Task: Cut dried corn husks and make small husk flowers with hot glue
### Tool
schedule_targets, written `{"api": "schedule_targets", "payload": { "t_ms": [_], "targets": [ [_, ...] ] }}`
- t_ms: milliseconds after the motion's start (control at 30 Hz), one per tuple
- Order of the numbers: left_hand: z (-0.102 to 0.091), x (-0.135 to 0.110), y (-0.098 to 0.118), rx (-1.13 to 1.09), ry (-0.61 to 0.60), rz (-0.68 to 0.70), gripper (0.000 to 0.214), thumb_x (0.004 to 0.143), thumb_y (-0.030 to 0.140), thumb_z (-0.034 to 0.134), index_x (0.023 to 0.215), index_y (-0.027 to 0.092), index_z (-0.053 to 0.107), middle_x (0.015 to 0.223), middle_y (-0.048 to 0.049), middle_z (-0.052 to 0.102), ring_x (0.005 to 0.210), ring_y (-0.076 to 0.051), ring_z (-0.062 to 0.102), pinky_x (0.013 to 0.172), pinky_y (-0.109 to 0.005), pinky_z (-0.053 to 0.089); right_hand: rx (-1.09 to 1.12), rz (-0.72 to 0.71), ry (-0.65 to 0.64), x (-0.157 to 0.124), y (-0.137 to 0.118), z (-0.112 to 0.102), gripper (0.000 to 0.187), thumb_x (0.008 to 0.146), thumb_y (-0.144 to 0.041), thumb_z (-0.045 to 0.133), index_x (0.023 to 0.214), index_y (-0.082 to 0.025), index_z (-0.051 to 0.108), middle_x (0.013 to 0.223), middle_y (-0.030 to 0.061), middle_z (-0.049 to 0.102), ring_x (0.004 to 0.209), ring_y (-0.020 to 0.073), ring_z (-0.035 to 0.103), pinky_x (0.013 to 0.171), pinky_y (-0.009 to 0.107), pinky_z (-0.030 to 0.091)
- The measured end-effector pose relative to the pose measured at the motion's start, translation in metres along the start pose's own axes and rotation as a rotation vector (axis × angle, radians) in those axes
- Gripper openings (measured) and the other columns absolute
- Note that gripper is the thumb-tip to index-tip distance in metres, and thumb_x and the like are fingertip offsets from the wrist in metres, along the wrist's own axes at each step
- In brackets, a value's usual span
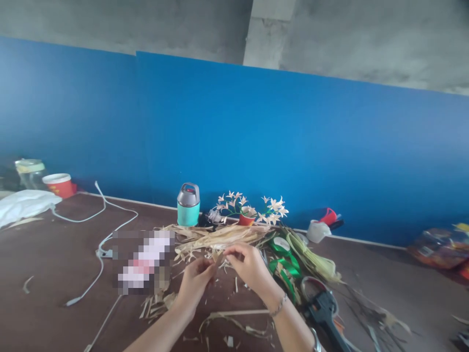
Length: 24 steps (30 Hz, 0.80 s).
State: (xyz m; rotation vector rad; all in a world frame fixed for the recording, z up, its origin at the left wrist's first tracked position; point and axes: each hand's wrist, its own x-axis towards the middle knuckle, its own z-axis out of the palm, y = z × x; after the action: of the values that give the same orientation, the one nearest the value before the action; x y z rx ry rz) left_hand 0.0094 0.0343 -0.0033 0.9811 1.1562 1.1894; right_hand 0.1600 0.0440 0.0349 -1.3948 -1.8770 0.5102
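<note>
My left hand (196,281) and my right hand (247,266) meet over the brown table (54,264), fingers pinched together on a small dry husk strip (219,258) held between them. Just behind the hands lies a pile of dried corn husks (216,237). Cut husk scraps (161,303) lie scattered under and around my wrists. A small bunch of white husk flowers (252,208) stands behind the pile.
A teal flask (188,204) stands near the blue wall. Green ribbon rolls (284,254) and a black glue gun (324,313) lie to the right. A white cable (98,244) snakes across the left side, with a red cup (58,185) and jar at far left.
</note>
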Motion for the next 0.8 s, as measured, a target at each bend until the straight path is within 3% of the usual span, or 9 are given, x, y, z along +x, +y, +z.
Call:
{"api": "schedule_targets", "payload": {
  "t_ms": [100,267,800],
  "targets": [
    [0.001,0.0,-0.001,-0.031,-0.015,-0.042,0.018,0.059,0.032,0.066,0.058,0.016,0.058,0.042,0.0049,0.053,0.038,-0.007,0.043,0.04,-0.018,0.027,-0.014,-0.152,0.035,-0.003,-0.01,0.0,0.017,0.074,-0.01,0.053,0.08,-0.02,0.065,0.08,0.0021,0.067,0.078,0.0153,0.059,0.071,0.023,0.044],
    [0.0,0.001,0.0,-0.025,-0.051,-0.043,0.019,0.059,0.032,0.065,0.055,0.015,0.057,0.044,0.0039,0.054,0.039,-0.007,0.044,0.041,-0.018,0.028,-0.149,-0.256,0.047,-0.007,-0.016,0.003,0.016,0.074,-0.005,0.053,0.076,-0.02,0.059,0.076,0.0017,0.063,0.077,0.0163,0.056,0.071,0.026,0.042],
    [-0.002,0.001,-0.002,0.029,-0.14,-0.062,0.02,0.061,0.031,0.064,0.052,0.015,0.055,0.038,0.0034,0.051,0.036,-0.008,0.041,0.041,-0.019,0.028,-0.268,-0.349,0.01,-0.008,-0.013,0.008,0.019,0.072,-0.001,0.051,0.073,-0.019,0.054,0.075,0.0012,0.059,0.078,0.0169,0.052,0.073,0.028,0.038]
  ]
}}
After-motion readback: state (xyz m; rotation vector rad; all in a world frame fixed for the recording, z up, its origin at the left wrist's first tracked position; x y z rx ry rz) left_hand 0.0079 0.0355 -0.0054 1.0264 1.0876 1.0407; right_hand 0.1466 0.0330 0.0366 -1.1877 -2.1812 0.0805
